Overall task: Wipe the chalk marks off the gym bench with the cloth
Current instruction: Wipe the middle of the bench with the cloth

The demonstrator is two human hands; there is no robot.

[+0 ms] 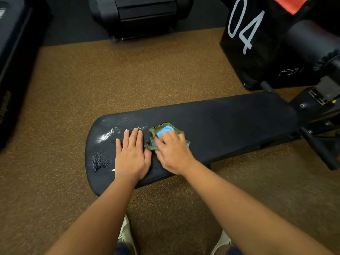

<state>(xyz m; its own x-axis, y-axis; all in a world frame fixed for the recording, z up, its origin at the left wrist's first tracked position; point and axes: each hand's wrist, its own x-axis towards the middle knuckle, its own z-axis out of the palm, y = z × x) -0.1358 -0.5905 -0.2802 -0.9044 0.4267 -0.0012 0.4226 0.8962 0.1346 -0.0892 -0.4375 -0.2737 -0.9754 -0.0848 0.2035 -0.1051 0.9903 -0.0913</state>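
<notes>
- gym bench (230, 124): black padded top, lying across the view, rounded end toward the left, frame and hinge at the right end.
- chalk marks (106, 135): white smears on the pad near the rounded end, closer to the far long edge; a thin trail of specks runs from there along the far edge toward the cloth. a small white streak also sits at the near long edge, just beside the left wrist.
- worn patch (100, 160): pitted, shiny area on the pad at the near corner of the rounded end; two fainter ones at the far edge.
- cloth (166, 130): blue with an olive-green border, bunched up, lying on the pad close to the far long edge, just right of the chalk trail.
- right hand (174, 153): on top of the cloth, fingers bent over the bunch and gripping it against the pad; heel of the hand reaches the near long edge.
- left hand (131, 155): flat, palm down on the pad, fingers straight and held together, holding nothing. it sits between the main smear and the cloth, thumb side just beside the right hand.
- floor (128, 78): brown speckled rubber under the bench; two light shoes (126, 232) at the bottom edge.
- black box (257, 52): marked "04" in white, standing on the floor beyond the right end of the bench.
</notes>
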